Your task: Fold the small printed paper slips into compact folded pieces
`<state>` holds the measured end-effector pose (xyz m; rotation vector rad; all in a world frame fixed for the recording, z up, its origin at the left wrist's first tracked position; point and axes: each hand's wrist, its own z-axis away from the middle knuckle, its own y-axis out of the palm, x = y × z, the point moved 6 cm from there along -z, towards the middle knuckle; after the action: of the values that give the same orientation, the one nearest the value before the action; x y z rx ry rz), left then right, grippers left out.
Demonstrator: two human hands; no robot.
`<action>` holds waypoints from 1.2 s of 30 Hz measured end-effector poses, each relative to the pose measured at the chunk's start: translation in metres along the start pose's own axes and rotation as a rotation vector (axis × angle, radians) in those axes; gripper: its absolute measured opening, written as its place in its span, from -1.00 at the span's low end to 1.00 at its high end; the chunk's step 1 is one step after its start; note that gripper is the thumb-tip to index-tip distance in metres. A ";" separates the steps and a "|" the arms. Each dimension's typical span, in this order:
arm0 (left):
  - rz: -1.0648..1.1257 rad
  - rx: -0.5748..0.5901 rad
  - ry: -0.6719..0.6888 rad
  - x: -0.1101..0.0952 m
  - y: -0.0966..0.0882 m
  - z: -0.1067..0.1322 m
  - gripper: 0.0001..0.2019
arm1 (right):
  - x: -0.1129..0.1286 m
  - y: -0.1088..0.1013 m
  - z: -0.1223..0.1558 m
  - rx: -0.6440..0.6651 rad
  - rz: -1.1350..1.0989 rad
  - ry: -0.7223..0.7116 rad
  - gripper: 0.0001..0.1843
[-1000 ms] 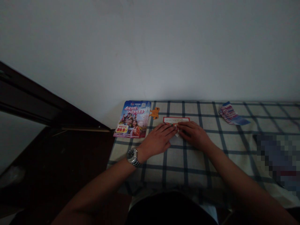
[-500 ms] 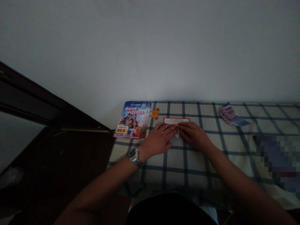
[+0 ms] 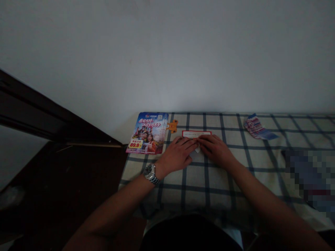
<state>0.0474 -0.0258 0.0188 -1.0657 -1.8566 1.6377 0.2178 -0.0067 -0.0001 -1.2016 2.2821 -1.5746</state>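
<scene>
A white folded paper with a red border [image 3: 196, 132] lies on the checked cloth in the middle, partly covered by both hands; a small white pointed piece of it shows below the fingertips. My left hand [image 3: 180, 153], with a metal wristwatch [image 3: 150, 173] on the wrist, lies over the paper's left part, fingers stretched out flat and thumb apart. From the other side my right hand [image 3: 216, 150] presses bunched fingers on the paper, the fingertips of both hands almost meeting. How the paper is folded under the fingers is hidden.
A stack of printed flyers [image 3: 146, 134] lies at the table's left edge. Beside it is an orange bear-shaped piece [image 3: 172, 126]. A folded blue-and-pink paper [image 3: 259, 128] rests farther right. A dark blurred-out item [image 3: 309, 177] lies at the right edge. The wall [image 3: 183, 69] rises behind.
Both hands keep nearly the same place on the paper, with only slight finger movement. The whole view shifts very slightly.
</scene>
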 end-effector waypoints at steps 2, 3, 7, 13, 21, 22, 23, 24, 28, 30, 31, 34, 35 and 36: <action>0.002 -0.003 -0.002 0.000 0.000 0.000 -0.44 | -0.001 0.000 0.001 -0.014 -0.017 -0.002 -0.67; 0.002 -0.004 -0.004 0.000 0.000 0.000 -0.44 | -0.002 0.000 0.002 -0.019 -0.025 -0.004 -0.67; 0.010 -0.009 -0.012 0.001 0.000 0.000 -0.47 | -0.004 0.001 0.003 -0.018 -0.031 -0.009 -0.66; 0.018 -0.005 -0.021 0.001 0.000 -0.002 -0.48 | -0.001 -0.001 0.001 -0.020 0.003 -0.015 -0.68; 0.005 -0.012 -0.015 0.000 -0.001 -0.003 -0.52 | 0.002 -0.001 0.000 -0.016 0.020 0.009 -0.66; 0.002 -0.012 -0.014 0.000 -0.001 -0.003 -0.52 | 0.002 0.000 0.000 -0.015 0.026 0.008 -0.66; 0.001 -0.013 -0.014 0.000 -0.001 -0.003 -0.51 | 0.002 0.000 0.000 -0.012 0.031 0.007 -0.66; -0.001 -0.014 -0.016 0.000 -0.001 -0.002 -0.51 | 0.001 0.001 0.000 -0.009 0.037 0.006 -0.66; 0.003 -0.014 -0.021 0.001 0.000 -0.002 -0.50 | 0.002 0.002 -0.002 0.011 0.061 0.004 -0.66; 0.007 -0.018 -0.018 0.002 0.001 -0.001 -0.50 | 0.003 0.002 -0.002 0.013 0.081 0.003 -0.66; 0.009 -0.022 -0.015 0.002 0.001 -0.001 -0.50 | 0.003 0.002 -0.003 0.017 0.090 0.000 -0.66; 0.015 -0.036 -0.005 0.002 0.001 -0.001 -0.51 | 0.004 0.003 -0.003 0.032 0.112 -0.005 -0.65; 0.016 -0.038 -0.004 0.003 0.001 -0.001 -0.52 | 0.005 0.003 -0.003 0.035 0.120 -0.005 -0.65; 0.016 -0.038 -0.003 0.003 0.001 -0.001 -0.52 | 0.005 0.003 -0.003 0.039 0.130 -0.003 -0.65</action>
<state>0.0465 -0.0232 0.0175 -1.0972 -1.8937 1.6199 0.2112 -0.0074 0.0003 -1.0237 2.2658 -1.5630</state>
